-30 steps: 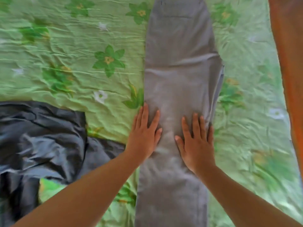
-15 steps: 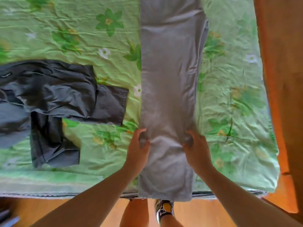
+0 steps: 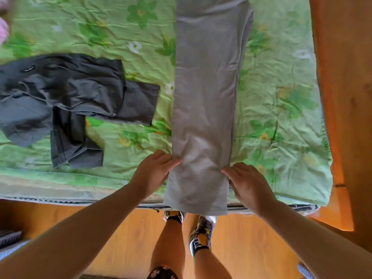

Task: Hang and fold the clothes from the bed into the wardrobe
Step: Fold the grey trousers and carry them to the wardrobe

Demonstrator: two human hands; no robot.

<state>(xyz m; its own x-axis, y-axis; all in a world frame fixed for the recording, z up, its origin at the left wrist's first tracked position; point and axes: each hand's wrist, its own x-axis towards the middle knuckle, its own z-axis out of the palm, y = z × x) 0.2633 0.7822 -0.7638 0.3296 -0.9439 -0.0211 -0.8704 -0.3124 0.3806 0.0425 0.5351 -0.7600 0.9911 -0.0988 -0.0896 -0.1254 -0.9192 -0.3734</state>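
Light grey trousers (image 3: pixel 205 93), folded lengthwise, lie stretched along the bed from the top of the view down to the near edge, where the leg ends hang over. My left hand (image 3: pixel 153 172) pinches the left edge of the trousers near the leg ends. On the opposite edge, at about the same height, my right hand (image 3: pixel 247 182) grips the fabric. A crumpled dark grey garment (image 3: pixel 66 97) lies on the bed to the left, apart from both hands.
The bed carries a green floral sheet (image 3: pixel 281 101). An orange wooden bed frame (image 3: pixel 346 97) runs along the right side. Wooden floor (image 3: pixel 124 234) and my feet in patterned socks (image 3: pixel 199 230) are below the bed edge. Something pink (image 3: pixel 3 31) shows at the far left.
My hands slid from lying flat on the middle of the trousers down to the leg ends and now grasp both edges. The view pulled back, showing the bed edge and floor.
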